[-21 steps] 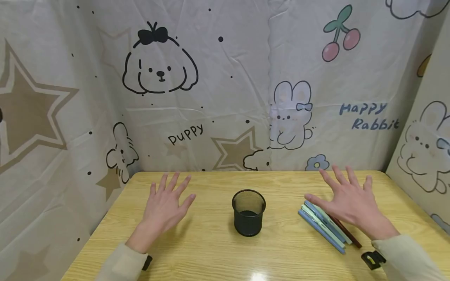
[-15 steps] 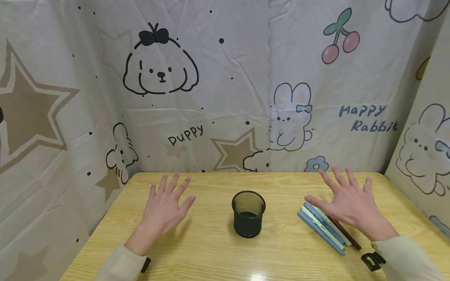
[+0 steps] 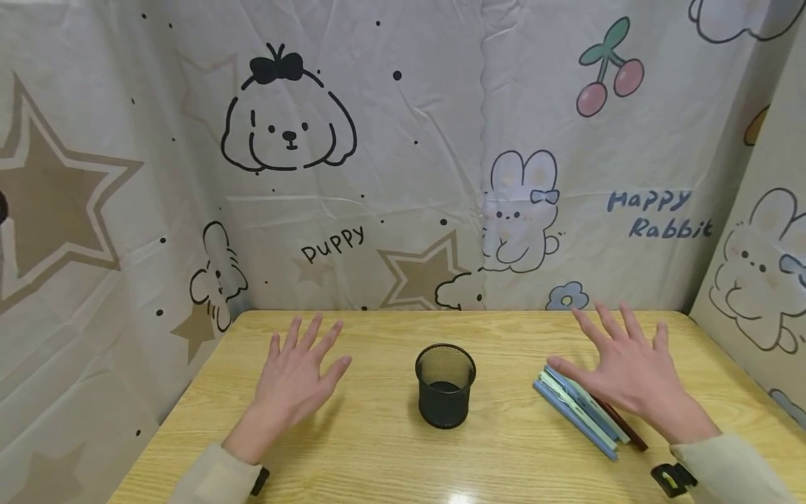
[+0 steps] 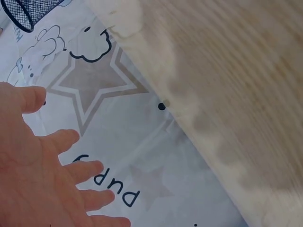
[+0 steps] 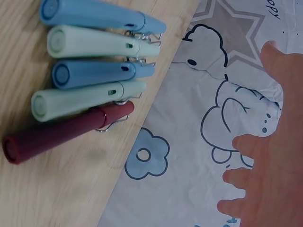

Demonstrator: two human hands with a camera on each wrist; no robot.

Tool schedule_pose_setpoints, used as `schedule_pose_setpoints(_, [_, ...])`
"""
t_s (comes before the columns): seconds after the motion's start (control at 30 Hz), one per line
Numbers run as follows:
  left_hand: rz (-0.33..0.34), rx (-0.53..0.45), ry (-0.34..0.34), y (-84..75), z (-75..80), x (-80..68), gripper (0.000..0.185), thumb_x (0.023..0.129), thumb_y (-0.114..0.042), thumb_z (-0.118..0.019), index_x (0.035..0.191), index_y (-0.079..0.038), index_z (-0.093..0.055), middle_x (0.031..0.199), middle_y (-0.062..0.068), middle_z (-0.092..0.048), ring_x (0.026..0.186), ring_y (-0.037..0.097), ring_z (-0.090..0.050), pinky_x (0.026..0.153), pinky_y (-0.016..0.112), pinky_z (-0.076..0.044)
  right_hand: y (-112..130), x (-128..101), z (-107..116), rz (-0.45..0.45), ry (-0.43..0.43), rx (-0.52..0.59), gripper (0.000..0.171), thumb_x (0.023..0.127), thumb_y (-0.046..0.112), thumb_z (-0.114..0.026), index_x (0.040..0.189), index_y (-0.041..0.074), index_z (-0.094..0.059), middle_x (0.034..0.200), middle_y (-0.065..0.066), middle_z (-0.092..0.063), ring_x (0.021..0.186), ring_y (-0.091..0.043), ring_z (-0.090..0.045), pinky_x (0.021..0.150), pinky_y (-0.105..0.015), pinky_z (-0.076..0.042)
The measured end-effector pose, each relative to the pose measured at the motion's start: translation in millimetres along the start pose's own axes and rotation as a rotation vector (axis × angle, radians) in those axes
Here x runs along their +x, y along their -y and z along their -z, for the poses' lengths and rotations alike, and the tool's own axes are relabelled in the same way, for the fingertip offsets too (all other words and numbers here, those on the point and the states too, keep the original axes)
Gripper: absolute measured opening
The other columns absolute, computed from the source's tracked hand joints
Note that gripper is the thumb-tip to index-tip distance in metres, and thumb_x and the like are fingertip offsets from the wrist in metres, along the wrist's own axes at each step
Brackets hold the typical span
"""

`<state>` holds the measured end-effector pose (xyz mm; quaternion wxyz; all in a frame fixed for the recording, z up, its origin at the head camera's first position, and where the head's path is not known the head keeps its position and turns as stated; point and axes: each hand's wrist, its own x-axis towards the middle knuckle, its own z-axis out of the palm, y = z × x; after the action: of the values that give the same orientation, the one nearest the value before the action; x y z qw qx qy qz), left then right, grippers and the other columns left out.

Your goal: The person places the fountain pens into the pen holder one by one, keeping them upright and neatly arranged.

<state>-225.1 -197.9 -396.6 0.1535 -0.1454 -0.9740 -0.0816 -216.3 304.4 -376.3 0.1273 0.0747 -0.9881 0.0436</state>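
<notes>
Five pens [image 5: 97,73] lie seemingly apart from the right hand [image 5: 278,158].

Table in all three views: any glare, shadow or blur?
Head: white glare on the table at the picture's bottom edge, soft shadow by the left hand; left wrist: soft dark patches on the table; right wrist: pens fairly crisp, no strong glare.

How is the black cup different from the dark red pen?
The black cup stands upright, while the dark red pen lies on its side. The cup is wide and round with an open top; the pen is long and thin with a metal clip. The cup stands by itself, but the pen lies at one end of a row of pens. Both rest on the wooden table.
</notes>
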Motion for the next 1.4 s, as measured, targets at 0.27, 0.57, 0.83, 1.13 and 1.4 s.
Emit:
schedule_pose_setpoints(0.27, [0.005, -0.008, -0.009, 0.3, 1.3, -7.4, 0.069, 0.107, -0.064, -0.043, 0.164, -0.024, -0.042, 0.169, 0.015, -0.03, 0.155, 0.049, -0.017, 0.118, 0.076, -0.014, 2.2, -7.9, 2.2, 0.002, -0.007, -0.006, 0.108, 0.089, 0.086, -0.051, 0.166, 0.012, -0.033, 0.166, -0.03, -0.027, 0.15, -0.061, -0.015, 0.107, -0.088, 0.006])
schedule_pose_setpoints(0.57, [-0.01, -0.03, -0.026, -5.6, 7.8, -10.9, 0.07, 0.106, -0.063, -0.046, 0.164, -0.024, -0.041, 0.168, 0.015, -0.032, 0.155, 0.049, -0.02, 0.117, 0.077, -0.019, -2.6, -20.7, 6.3, 0.015, -0.038, -0.019, 0.109, 0.087, 0.087, -0.056, 0.163, 0.011, -0.038, 0.164, -0.03, -0.031, 0.148, -0.06, -0.021, 0.105, -0.088, -0.007])
schedule_pose_setpoints(0.83, [-0.026, -0.089, -0.017, -12.7, 11.4, -13.2, 0.072, 0.105, -0.061, -0.052, 0.165, -0.023, -0.04, 0.169, 0.014, -0.031, 0.155, 0.048, -0.02, 0.117, 0.076, -0.019, -12.1, -32.7, 6.4, 0.025, -0.04, -0.018, 0.11, 0.086, 0.085, -0.059, 0.164, 0.009, -0.037, 0.163, -0.031, -0.032, 0.144, -0.06, -0.026, 0.106, -0.086, -0.013])
schedule_pose_setpoints(1.13, [-0.053, -0.117, -0.043, -22.0, 9.9, -18.9, 0.074, 0.102, -0.061, -0.058, 0.164, -0.023, -0.041, 0.166, 0.016, -0.037, 0.153, 0.048, -0.027, 0.116, 0.075, -0.025, -25.5, -44.7, 8.2, 0.046, -0.003, -0.026, 0.113, 0.085, 0.08, -0.067, 0.165, 0.008, -0.033, 0.152, -0.035, -0.046, 0.124, -0.063, -0.05, 0.095, -0.075, -0.043])
schedule_pose_setpoints(1.4, [-0.081, -0.136, -0.04, -37.4, 6.8, -19.4, 0.087, 0.095, -0.065, -0.067, 0.165, -0.022, -0.039, 0.167, 0.013, -0.037, 0.154, 0.044, -0.028, 0.119, 0.07, -0.027, -37.9, -49.9, 7.8, 0.038, 0.016, -0.047, 0.104, 0.082, 0.075, -0.075, 0.157, 0.007, -0.048, 0.124, -0.027, -0.07, 0.093, -0.049, -0.066, 0.056, -0.055, -0.051])
